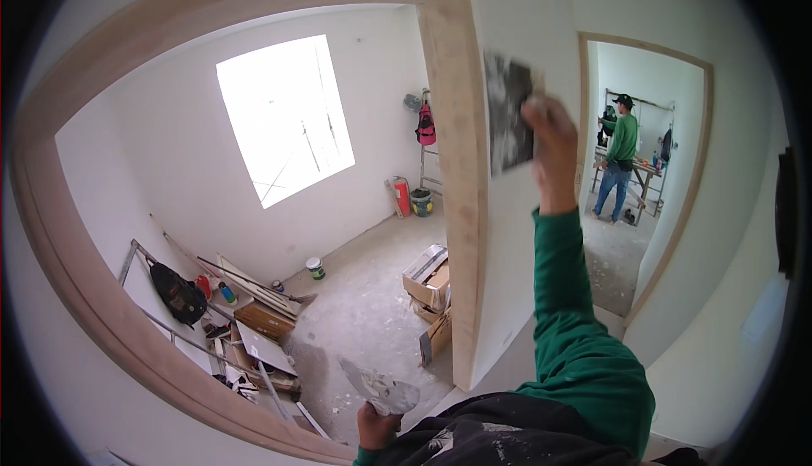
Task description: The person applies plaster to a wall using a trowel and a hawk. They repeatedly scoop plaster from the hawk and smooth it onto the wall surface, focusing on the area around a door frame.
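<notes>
My right hand [554, 140] is raised high in a green sleeve, its fingers closed on a broad rectangular putty blade [510, 123]. The grey, white-smeared blade lies against or very near the white wall [524, 22], just right of the wooden door frame [455, 170]; contact is hard to tell. Low in front of my body, my left hand [378, 426] grips a second wide putty knife [387, 391], its metal smeared with pale filler. Its handle is mostly hidden in my fist.
Through the near opening stand cardboard boxes [429, 278], a paint pail [315, 268], a red fire extinguisher [401, 197], and a dark backpack [178, 291] beside piled boards. In the far doorway [709, 128], a person in green [624, 140] stands at a workbench.
</notes>
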`<state>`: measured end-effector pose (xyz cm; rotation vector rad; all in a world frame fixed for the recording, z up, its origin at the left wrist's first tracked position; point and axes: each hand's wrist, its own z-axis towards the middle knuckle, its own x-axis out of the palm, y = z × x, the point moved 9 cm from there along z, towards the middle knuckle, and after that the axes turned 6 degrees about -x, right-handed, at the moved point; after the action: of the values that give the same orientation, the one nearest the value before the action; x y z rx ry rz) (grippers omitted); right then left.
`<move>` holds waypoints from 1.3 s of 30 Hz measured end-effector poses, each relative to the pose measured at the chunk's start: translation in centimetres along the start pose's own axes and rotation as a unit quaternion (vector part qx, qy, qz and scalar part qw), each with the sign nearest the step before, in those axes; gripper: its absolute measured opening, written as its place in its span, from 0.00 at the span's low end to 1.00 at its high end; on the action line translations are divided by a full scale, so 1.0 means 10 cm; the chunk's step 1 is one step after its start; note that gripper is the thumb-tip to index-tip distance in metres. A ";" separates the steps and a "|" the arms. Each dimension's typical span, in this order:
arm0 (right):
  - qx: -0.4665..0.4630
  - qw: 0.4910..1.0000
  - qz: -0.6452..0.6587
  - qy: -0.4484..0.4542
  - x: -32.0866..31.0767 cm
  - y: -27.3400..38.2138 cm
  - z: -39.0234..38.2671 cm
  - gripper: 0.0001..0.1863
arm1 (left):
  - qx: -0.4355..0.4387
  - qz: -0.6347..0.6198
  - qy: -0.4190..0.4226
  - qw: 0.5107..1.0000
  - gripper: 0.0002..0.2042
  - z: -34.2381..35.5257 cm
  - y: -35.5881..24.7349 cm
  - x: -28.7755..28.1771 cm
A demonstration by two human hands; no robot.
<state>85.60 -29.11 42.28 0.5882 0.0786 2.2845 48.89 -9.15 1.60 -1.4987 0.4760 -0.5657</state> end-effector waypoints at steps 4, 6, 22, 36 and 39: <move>0.382 0.903 0.188 -0.058 -0.69 -0.96 -2.20 0.25 | -0.032 0.031 0.044 0.998 0.12 0.09 0.01 0.05; 0.459 0.836 0.299 -0.033 -0.82 -0.94 -3.17 0.36 | -0.041 0.057 0.068 0.995 0.11 0.12 0.00 0.07; 0.657 0.730 -0.038 -0.185 -1.25 -0.91 -5.70 0.13 | -0.135 0.035 0.158 0.978 0.07 0.13 0.56 0.06; 0.797 0.575 -0.031 -0.181 -1.34 -0.44 -6.92 0.35 | -0.249 0.085 0.138 0.955 0.10 -0.14 1.55 -0.33; 0.788 0.587 -0.045 -0.179 -1.22 -0.51 -6.86 0.34 | -0.188 0.099 0.097 0.972 0.11 -0.12 1.64 -0.36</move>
<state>66.49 -25.72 -24.84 1.7687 1.9808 1.3188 46.23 -8.10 -15.03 -1.7354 0.9140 -0.4837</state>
